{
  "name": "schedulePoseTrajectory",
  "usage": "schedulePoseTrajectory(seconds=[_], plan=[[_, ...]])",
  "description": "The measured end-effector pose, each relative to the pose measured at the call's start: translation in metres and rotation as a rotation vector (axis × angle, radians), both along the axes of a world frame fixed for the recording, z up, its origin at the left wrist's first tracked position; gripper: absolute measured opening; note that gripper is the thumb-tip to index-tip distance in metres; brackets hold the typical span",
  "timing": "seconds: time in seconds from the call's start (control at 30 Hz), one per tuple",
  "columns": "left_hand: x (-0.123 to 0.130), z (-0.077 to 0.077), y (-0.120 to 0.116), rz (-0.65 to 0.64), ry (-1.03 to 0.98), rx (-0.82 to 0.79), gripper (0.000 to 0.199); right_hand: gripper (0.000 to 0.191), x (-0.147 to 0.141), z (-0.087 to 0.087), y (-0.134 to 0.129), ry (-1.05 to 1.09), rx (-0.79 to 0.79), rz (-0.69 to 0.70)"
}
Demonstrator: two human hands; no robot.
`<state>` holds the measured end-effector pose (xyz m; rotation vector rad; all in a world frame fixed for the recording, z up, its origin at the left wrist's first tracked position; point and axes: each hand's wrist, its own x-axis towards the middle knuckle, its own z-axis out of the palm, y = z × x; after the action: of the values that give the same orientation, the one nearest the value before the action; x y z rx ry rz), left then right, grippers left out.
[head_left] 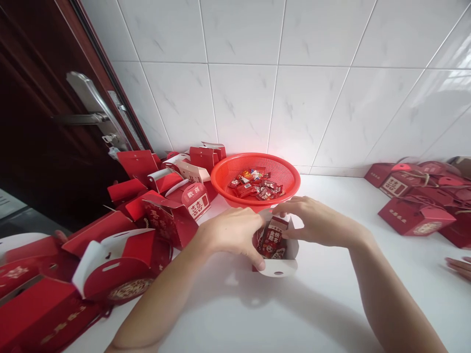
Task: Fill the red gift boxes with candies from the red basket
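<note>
A small open gift box (283, 255), red outside and white inside, stands on the white counter (331, 304) in front of me. Red candy packets (271, 241) fill it. My left hand (231, 233) grips the box's left side, thumb on its near flap. My right hand (316, 220) rests on the box's far right edge, fingers curled over the top of the packets. Just behind the box sits a red plastic basket (287, 171) with several wrapped candies (255, 185) in it.
Many open red gift boxes (162, 206) are piled on the left, reaching the near left corner. Closed red boxes with handles (415, 215) stand at the right. Another person's fingertips (459, 267) show at the right edge. A dark door with a metal handle (86, 115) is at left.
</note>
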<state>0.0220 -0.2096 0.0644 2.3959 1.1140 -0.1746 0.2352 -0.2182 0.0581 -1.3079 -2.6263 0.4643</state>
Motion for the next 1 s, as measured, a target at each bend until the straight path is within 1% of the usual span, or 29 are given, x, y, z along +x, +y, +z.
schedulePoseTrajectory(seconds=[0.1, 0.23, 0.33, 0.4, 0.43, 0.5, 0.6, 0.7, 0.83, 1.0], plan=[[-0.001, -0.003, 0.001, -0.003, -0.032, 0.001, 0.053, 0.027, 0.013, 0.003, 0.002, 0.053, -0.076, 0.008], [-0.003, -0.006, 0.003, -0.005, -0.047, -0.011, 0.073, 0.04, 0.02, 0.003, 0.003, 0.036, -0.162, -0.067], [-0.005, -0.007, 0.004, -0.029, -0.053, -0.009, 0.08, 0.042, 0.02, 0.005, 0.004, 0.014, -0.211, -0.061], [-0.006, -0.006, 0.004, -0.048, -0.067, 0.004, 0.081, 0.04, 0.019, 0.006, 0.004, 0.013, -0.232, -0.056], [-0.006, -0.005, 0.004, -0.051, -0.077, 0.014, 0.078, 0.039, 0.018, 0.006, 0.004, 0.014, -0.239, -0.051], [-0.005, -0.002, 0.003, -0.048, -0.088, 0.038, 0.067, 0.035, 0.017, 0.007, 0.003, 0.022, -0.238, -0.034], [-0.002, 0.004, 0.001, -0.031, -0.071, 0.071, 0.039, 0.032, 0.017, 0.008, 0.002, 0.043, -0.214, 0.005], [0.001, 0.007, -0.001, -0.064, -0.072, 0.112, 0.017, 0.03, 0.016, 0.008, 0.001, 0.053, -0.202, 0.023], [0.003, 0.008, -0.002, -0.11, -0.061, 0.114, 0.004, 0.019, 0.015, 0.006, 0.002, 0.026, -0.222, -0.003], [0.002, 0.007, 0.0, -0.135, -0.1, 0.044, 0.014, 0.016, 0.013, 0.005, 0.005, 0.043, -0.244, -0.001]])
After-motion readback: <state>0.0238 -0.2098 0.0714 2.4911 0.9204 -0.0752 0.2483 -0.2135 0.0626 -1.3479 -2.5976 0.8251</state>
